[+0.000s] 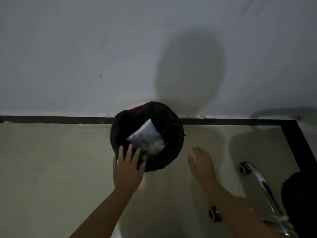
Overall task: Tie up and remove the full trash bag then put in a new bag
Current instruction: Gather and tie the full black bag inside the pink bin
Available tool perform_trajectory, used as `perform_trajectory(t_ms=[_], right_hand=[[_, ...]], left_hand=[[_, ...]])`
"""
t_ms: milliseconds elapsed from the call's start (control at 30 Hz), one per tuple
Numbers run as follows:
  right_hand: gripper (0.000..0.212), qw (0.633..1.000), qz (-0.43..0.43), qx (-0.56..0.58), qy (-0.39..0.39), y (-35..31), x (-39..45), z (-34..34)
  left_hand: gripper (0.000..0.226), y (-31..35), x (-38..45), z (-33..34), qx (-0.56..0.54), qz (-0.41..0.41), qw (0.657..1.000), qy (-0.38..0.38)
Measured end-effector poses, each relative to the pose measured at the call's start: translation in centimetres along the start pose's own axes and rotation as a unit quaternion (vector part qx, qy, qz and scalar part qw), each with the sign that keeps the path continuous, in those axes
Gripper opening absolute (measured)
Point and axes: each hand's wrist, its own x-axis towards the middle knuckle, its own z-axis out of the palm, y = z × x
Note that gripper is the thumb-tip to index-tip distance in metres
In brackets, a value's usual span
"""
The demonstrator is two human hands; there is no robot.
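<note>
A round bin lined with a black trash bag [171, 134] stands on the floor against the wall; a strip of its pink rim [135, 105] shows at the back. White paper rubbish [147, 138] lies inside the bag. My left hand [127, 166] reaches over the near left rim with fingers spread, its tips touching the bag's edge. My right hand [202, 164] hovers to the right of the bin, flat and open, apart from the bag.
A pale wall [103, 57] rises behind the bin above a black skirting strip [51, 119]. A chrome chair base with black castors [257, 182] and a dark seat [300, 203] stand at the lower right. Beige floor tiles [51, 160] spread to the left.
</note>
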Motion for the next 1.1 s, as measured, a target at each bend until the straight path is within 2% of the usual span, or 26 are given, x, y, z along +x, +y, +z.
perform_trajectory(t_ms=[33, 67, 100, 200, 267, 367, 467, 500, 667, 733, 800, 833, 900, 967, 1100], right_hand=[[0.053, 1.000, 0.013, 0.016, 0.017, 0.8, 0.4, 1.6], [0.050, 0.999, 0.033, 0.032, 0.017, 1.2, 0.9, 2.4], [0.049, 0.998, 0.041, 0.049, 0.030, 2.0, 1.9, 3.7], [0.040, 0.989, 0.077, 0.125, 0.021, 3.5, 3.9, 6.1], [0.039, 0.964, 0.141, 0.225, -0.014, 3.6, 4.7, 7.0], [0.044, 0.870, 0.262, 0.403, -0.109, 2.9, 6.2, 8.0], [0.044, 0.766, 0.311, 0.538, -0.164, 2.3, 7.1, 9.0], [0.043, 0.734, 0.311, 0.582, -0.157, 2.1, 7.4, 9.1], [0.037, 0.636, 0.279, 0.713, -0.096, 2.3, 8.1, 7.5], [0.042, 0.619, 0.259, 0.739, -0.068, 2.7, 8.4, 6.0], [0.050, 0.644, 0.241, 0.726, -0.030, 2.8, 8.6, 4.1], [0.049, 0.687, 0.220, 0.693, -0.009, 2.6, 8.5, 3.2], [0.040, 0.805, 0.150, 0.573, 0.031, 1.9, 8.3, 1.6], [0.030, 0.886, 0.041, 0.459, 0.053, 0.1, 7.5, 0.3], [0.027, 0.952, -0.165, 0.258, 0.017, -4.3, 5.9, 0.3]], left_hand=[[0.072, -0.1, 0.5, 1.4, 0.000, 0.021, 0.999, 0.029], [0.071, -0.1, 0.9, 2.2, 0.001, 0.032, 0.999, 0.018], [0.071, -0.2, 1.6, 3.8, 0.008, 0.049, 0.998, 0.040], [0.073, -0.4, 2.7, 7.0, 0.035, 0.071, 0.994, 0.070], [0.073, -0.5, 2.7, 7.5, 0.032, 0.063, 0.994, 0.089], [0.059, -0.5, 2.7, 7.5, 0.040, 0.060, 0.991, 0.116], [0.054, -0.2, 2.6, 7.3, 0.048, 0.058, 0.989, 0.125], [0.053, -0.2, 2.6, 7.3, 0.051, 0.057, 0.988, 0.131], [0.051, -0.1, 2.7, 7.3, 0.049, 0.062, 0.986, 0.145], [0.050, -0.2, 2.7, 7.4, 0.049, 0.067, 0.985, 0.152], [0.057, -0.3, 2.7, 7.6, 0.050, 0.066, 0.984, 0.156], [0.063, -0.5, 2.7, 7.6, 0.052, 0.066, 0.984, 0.158], [0.066, -0.6, 2.7, 7.5, 0.054, 0.068, 0.985, 0.150], [0.065, -0.8, 2.6, 7.6, 0.051, 0.070, 0.986, 0.145], [0.058, -1.3, 2.0, 7.0, -0.002, 0.061, 0.982, 0.180]])
